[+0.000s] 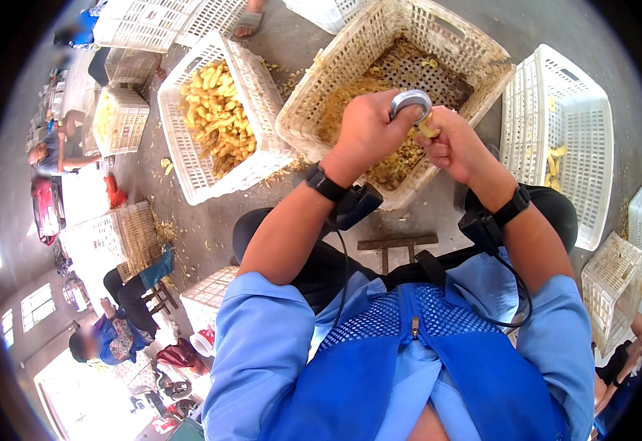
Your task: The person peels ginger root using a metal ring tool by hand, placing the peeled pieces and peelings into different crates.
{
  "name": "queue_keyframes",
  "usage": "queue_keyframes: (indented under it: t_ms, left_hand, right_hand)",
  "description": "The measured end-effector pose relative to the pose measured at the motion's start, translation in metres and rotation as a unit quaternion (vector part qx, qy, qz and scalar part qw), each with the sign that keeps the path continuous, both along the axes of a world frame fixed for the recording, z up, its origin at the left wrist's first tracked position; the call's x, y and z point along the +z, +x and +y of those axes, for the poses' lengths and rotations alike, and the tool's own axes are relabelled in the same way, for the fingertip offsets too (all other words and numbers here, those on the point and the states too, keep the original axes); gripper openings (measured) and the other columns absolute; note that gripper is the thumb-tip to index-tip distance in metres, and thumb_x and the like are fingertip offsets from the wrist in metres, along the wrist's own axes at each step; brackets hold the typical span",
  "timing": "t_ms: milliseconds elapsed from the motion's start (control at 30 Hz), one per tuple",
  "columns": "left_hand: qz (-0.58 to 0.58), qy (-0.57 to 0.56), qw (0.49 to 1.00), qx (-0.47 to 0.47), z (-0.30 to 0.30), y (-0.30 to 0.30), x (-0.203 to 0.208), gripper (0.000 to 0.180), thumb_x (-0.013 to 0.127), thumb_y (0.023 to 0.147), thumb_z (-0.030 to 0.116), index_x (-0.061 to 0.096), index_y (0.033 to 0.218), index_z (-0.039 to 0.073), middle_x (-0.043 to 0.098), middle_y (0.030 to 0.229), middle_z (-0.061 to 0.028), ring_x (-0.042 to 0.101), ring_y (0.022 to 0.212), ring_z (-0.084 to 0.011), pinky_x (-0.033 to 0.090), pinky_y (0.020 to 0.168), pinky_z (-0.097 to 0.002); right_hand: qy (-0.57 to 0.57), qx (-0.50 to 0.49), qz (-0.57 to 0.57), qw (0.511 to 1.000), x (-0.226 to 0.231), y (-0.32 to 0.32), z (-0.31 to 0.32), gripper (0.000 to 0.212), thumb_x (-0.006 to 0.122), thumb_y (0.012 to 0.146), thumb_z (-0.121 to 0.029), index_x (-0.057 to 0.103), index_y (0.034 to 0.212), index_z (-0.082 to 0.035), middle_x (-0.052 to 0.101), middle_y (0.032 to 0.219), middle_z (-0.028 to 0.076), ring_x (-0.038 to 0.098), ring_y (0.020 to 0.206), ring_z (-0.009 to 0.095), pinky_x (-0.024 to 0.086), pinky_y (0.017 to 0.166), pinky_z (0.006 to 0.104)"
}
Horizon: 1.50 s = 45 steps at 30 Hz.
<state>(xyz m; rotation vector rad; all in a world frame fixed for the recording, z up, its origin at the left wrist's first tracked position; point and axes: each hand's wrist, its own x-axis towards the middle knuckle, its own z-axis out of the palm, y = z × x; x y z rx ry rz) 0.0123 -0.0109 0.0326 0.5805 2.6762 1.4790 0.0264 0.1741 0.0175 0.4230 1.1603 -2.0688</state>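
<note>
Concrete floor (211,228), white crates; hands (409,136) over cream crate (350,51).

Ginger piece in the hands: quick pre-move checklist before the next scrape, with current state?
1. Left hand grips the metal ring tool: ok.
2. Right hand pinches the ginger piece: ok.
3. Tool meets the piece: cannot tell, fingers hide the contact.
4. Hands sit above the tilted basket, so peelings land inside: ok.
5. Crate of peeled pieces lies at the person's left, with room left in it: ok.
6. White crate at the right holds a few pieces, mostly bare: ok.
</note>
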Motion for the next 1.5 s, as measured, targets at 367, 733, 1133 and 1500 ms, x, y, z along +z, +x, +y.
queue_keyframes:
  t_ms: [367, 733, 1133, 1500]
  left_hand:
    - [-0.002, -0.022, 0.999, 0.026, -0.001, -0.004, -0.009, 0.019, 0.069, 0.092, 0.023, 0.072, 0.098, 0.004, 0.067, 0.075, -0.0077, 0.061, 0.066, -0.0150, 0.049, 0.061, -0.0308]
    - [-0.033, 0.073, 0.997, 0.010, 0.012, 0.005, -0.007, 0.019, 0.066, 0.095, 0.019, 0.069, 0.102, 0.001, 0.068, 0.079, -0.0053, 0.063, 0.069, -0.0113, 0.051, 0.062, -0.0273]
    - [-0.014, 0.084, 0.996, 0.039, 0.004, -0.008, -0.019, 0.020, 0.065, 0.095, 0.018, 0.070, 0.095, -0.001, 0.067, 0.074, -0.0030, 0.064, 0.062, -0.0101, 0.051, 0.055, -0.0260]
    - [-0.265, 0.284, 0.921, 0.040, 0.002, -0.009, -0.017, 0.018, 0.064, 0.096, 0.017, 0.067, 0.096, -0.001, 0.068, 0.078, -0.0043, 0.063, 0.060, -0.0093, 0.051, 0.052, -0.0242]
  right_hand:
    - [-0.004, -0.012, -0.010, 1.000, -0.001, -0.004, -0.001, 0.013, 0.053, 0.081, -0.017, 0.042, 0.074, -0.017, 0.040, 0.064, -0.005, 0.031, 0.047, 0.004, 0.022, 0.040, 0.0217]
    - [-0.051, -0.020, 0.067, 0.996, 0.008, 0.001, -0.002, 0.008, 0.050, 0.081, -0.014, 0.055, 0.083, -0.008, 0.051, 0.075, -0.001, 0.041, 0.057, 0.006, 0.030, 0.046, 0.0222]
    - [-0.016, -0.054, 0.026, 0.998, 0.003, -0.002, -0.004, 0.003, 0.052, 0.080, -0.011, 0.049, 0.080, -0.011, 0.047, 0.069, -0.001, 0.039, 0.051, 0.006, 0.030, 0.042, 0.0219]
    - [-0.086, -0.024, 0.023, 0.996, 0.000, -0.003, 0.000, 0.011, 0.048, 0.085, -0.017, 0.051, 0.092, -0.009, 0.050, 0.076, 0.001, 0.039, 0.055, 0.008, 0.032, 0.045, 0.0222]
